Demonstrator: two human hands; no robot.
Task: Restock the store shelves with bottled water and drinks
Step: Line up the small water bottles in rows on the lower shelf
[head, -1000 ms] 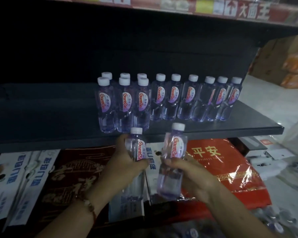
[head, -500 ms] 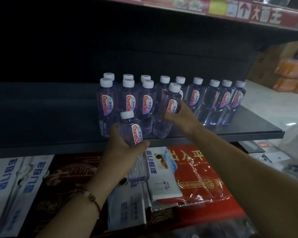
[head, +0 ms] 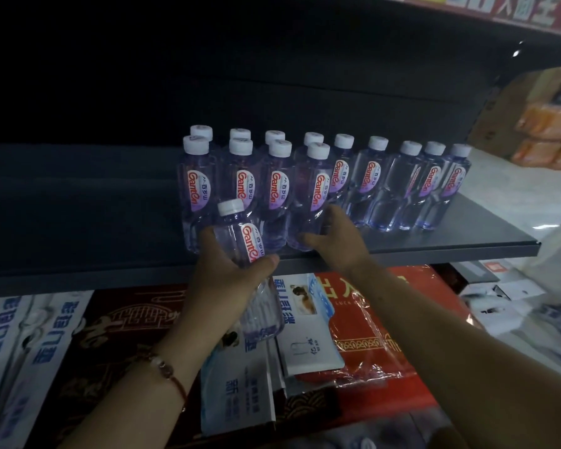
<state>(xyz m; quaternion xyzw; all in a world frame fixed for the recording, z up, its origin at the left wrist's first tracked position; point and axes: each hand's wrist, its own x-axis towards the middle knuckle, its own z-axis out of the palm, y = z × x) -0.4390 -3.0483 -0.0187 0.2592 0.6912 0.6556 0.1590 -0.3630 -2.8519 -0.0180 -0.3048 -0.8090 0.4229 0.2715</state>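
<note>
Several clear water bottles with white caps and red-and-purple labels stand in two rows on the dark shelf (head: 434,246). My right hand (head: 340,241) grips the lower part of one water bottle (head: 313,192), which stands upright at the right end of the front row. My left hand (head: 227,277) holds a second water bottle (head: 240,233) around its middle, tilted slightly, just in front of the shelf's front edge and below the front row.
The left half of the shelf (head: 78,205) is bare and dark. Below it lie a red gift box (head: 386,319) in plastic wrap, white-and-blue cartons (head: 30,345) and a dark patterned box (head: 117,335). Orange packs (head: 551,137) sit at far right.
My right hand has carried its bottle up onto the shelf and stood it at the end of the front row. My left hand has risen slightly with its bottle.
</note>
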